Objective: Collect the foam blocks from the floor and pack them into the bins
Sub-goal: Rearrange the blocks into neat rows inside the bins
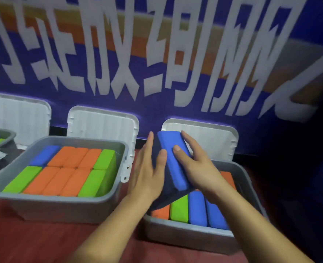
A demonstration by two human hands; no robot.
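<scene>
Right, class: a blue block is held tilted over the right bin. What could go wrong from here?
The block is tilted between the left hand and right hand; it could wedge crooked. The left hand lies flat against it, so it may slip. The right bin's near row looks full, so pushing there might dislodge the green block.

Both bare forearms reaching forward, left hand (pixel 147 173) pressing straight fingers flat against the side of a blue block (pixel 176 171), thumb lying on top, right hand (pixel 200 168) gripping the block, fingers curling over its far edge.
</scene>
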